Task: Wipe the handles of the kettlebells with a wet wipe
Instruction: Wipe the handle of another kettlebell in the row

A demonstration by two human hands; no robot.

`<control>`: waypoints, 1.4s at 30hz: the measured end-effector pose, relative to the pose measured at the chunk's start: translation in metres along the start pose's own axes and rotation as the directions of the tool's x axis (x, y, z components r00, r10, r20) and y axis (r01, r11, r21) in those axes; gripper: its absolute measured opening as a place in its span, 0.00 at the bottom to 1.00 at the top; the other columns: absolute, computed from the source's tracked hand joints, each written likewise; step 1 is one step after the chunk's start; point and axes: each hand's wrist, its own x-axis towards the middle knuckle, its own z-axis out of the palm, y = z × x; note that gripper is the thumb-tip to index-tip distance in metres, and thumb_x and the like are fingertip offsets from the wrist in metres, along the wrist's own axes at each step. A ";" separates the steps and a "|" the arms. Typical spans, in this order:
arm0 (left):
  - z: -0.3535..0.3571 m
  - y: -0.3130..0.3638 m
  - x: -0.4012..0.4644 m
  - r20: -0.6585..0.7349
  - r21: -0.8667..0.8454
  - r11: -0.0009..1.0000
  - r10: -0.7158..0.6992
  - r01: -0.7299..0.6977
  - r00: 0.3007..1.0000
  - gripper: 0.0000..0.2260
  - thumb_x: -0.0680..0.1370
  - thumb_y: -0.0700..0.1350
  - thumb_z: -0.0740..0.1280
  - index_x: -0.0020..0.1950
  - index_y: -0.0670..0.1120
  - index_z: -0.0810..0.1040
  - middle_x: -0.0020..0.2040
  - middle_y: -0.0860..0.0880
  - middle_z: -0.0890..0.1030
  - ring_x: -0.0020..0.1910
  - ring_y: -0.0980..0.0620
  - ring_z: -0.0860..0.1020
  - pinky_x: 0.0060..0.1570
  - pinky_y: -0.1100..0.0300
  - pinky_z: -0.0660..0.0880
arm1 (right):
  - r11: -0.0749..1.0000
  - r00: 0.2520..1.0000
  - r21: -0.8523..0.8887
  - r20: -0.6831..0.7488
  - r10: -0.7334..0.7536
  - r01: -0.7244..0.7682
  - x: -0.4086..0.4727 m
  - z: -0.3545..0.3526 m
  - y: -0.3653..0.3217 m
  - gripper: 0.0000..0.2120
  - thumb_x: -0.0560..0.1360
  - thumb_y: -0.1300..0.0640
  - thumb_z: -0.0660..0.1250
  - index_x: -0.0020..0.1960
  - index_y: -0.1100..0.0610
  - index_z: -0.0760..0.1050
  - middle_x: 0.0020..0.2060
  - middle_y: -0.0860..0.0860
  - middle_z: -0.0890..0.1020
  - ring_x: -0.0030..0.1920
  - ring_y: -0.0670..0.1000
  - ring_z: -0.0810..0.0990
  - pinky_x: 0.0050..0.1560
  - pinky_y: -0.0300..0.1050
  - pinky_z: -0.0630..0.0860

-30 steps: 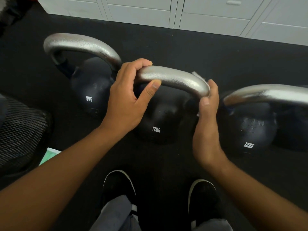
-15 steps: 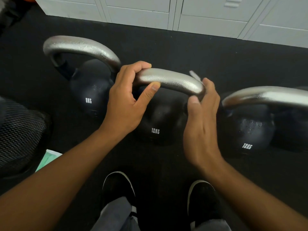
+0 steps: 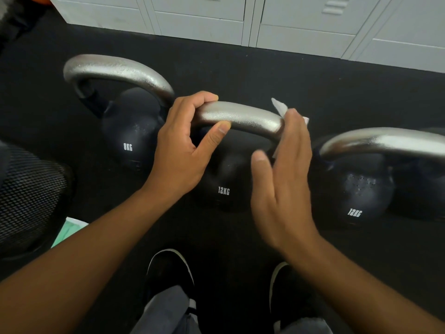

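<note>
Three dark kettlebells stand in a row on the black floor (image 3: 265, 68) before white lockers (image 3: 199, 22), an 8KG kettlebell (image 3: 130, 131) on the left, a middle 12KG kettlebell (image 3: 224, 186) and a right 12KG kettlebell (image 3: 354, 189). The left hand (image 3: 183, 150) grips the left end of the middle bell's silver handle (image 3: 240, 116), fingers curled over the top and thumb beneath. The right hand (image 3: 284, 174) (blurred) presses a white wet wipe (image 3: 280, 107) against the handle's right end with nearly straight fingers held together, thumb standing apart, the wipe's edges showing beyond the fingertips.
</note>
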 end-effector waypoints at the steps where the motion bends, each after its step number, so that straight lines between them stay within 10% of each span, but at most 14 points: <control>1: 0.000 0.000 0.000 0.003 0.002 1.000 0.000 0.000 1.000 0.18 0.82 0.50 0.68 0.70 0.45 0.74 0.63 0.50 0.76 0.62 0.55 0.76 0.63 0.60 0.73 | 1.000 1.000 -0.024 0.021 -0.017 0.017 -0.008 0.002 0.000 0.35 0.82 0.48 0.53 0.85 0.58 0.47 0.85 0.51 0.47 0.84 0.47 0.42 0.84 0.45 0.45; 5: 0.000 0.000 0.000 0.004 -0.002 1.000 -0.009 0.009 1.000 0.18 0.82 0.50 0.68 0.70 0.46 0.74 0.63 0.51 0.76 0.63 0.54 0.76 0.63 0.58 0.74 | 0.991 0.997 -0.119 0.052 -0.063 0.069 -0.014 0.006 0.001 0.38 0.82 0.49 0.54 0.84 0.63 0.43 0.85 0.55 0.42 0.84 0.52 0.37 0.84 0.49 0.42; 13: 0.000 0.000 0.000 0.020 -0.006 1.000 -0.015 0.015 1.000 0.19 0.82 0.51 0.68 0.70 0.47 0.73 0.63 0.53 0.75 0.63 0.54 0.75 0.63 0.58 0.74 | 0.968 0.993 -0.224 0.006 -0.118 0.116 0.026 -0.001 -0.011 0.31 0.82 0.47 0.54 0.80 0.63 0.62 0.78 0.58 0.66 0.81 0.57 0.59 0.80 0.61 0.57; 19: 0.000 0.000 0.001 0.008 0.001 1.000 -0.010 0.010 1.000 0.19 0.82 0.51 0.68 0.70 0.47 0.74 0.63 0.53 0.75 0.63 0.57 0.75 0.62 0.61 0.73 | 0.914 0.975 -0.344 0.120 -0.186 0.216 -0.010 0.007 -0.011 0.38 0.81 0.47 0.56 0.84 0.65 0.48 0.84 0.60 0.49 0.85 0.59 0.42 0.84 0.57 0.46; 26: -0.002 0.000 0.002 0.033 0.001 1.000 -0.007 0.007 0.999 0.18 0.82 0.51 0.68 0.70 0.47 0.73 0.63 0.54 0.75 0.62 0.58 0.75 0.62 0.64 0.72 | 0.812 0.953 -0.503 0.102 -0.285 0.297 0.035 0.005 -0.019 0.31 0.82 0.47 0.56 0.78 0.66 0.65 0.76 0.62 0.70 0.80 0.61 0.63 0.82 0.59 0.56; 34: -0.009 0.000 0.005 0.081 -0.010 1.000 -0.028 0.029 0.996 0.17 0.82 0.50 0.69 0.69 0.47 0.74 0.64 0.52 0.77 0.63 0.57 0.76 0.62 0.65 0.73 | 0.817 0.929 -0.444 0.214 -0.303 0.369 0.004 0.005 -0.023 0.35 0.82 0.49 0.57 0.82 0.67 0.57 0.83 0.62 0.58 0.84 0.61 0.52 0.83 0.58 0.52; 42: -0.009 0.001 0.004 0.081 -0.032 0.999 -0.028 0.030 0.996 0.18 0.81 0.49 0.69 0.70 0.47 0.74 0.64 0.51 0.78 0.64 0.56 0.76 0.63 0.62 0.73 | 0.786 0.950 -0.535 0.138 -0.280 0.310 0.042 -0.005 -0.024 0.28 0.85 0.46 0.52 0.77 0.63 0.67 0.74 0.60 0.73 0.77 0.61 0.68 0.79 0.56 0.61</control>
